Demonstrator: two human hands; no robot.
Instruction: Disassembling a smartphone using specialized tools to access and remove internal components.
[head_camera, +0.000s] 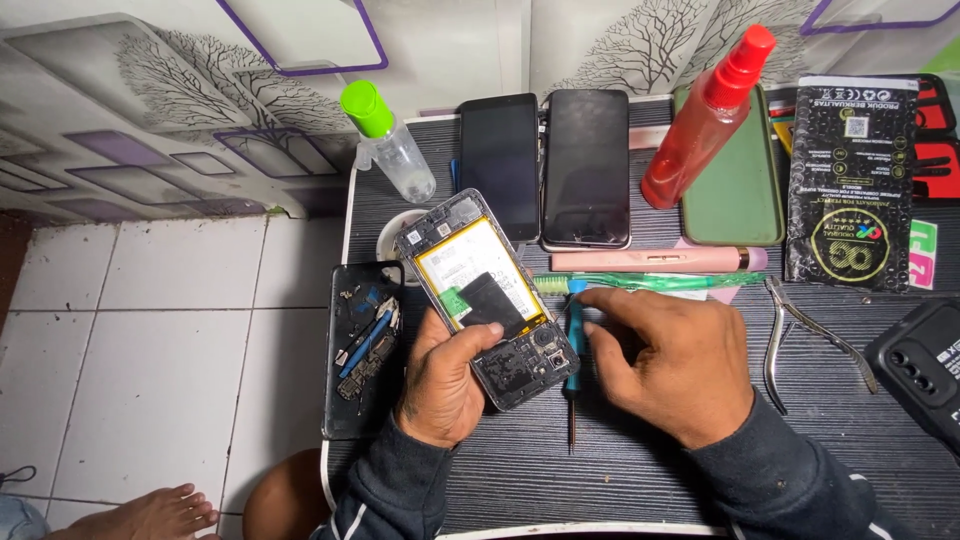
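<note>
Head view: left hand (440, 385) grasps the opened phone (490, 297) tilted above the bench (620, 450), thumb on its battery. Right hand (668, 365) fingers pinch a blue screwdriver (573, 345) (tip hidden). A slip could gouge the battery.

The right hand (665, 365) hides most of the blue screwdriver (573, 345).
</note>
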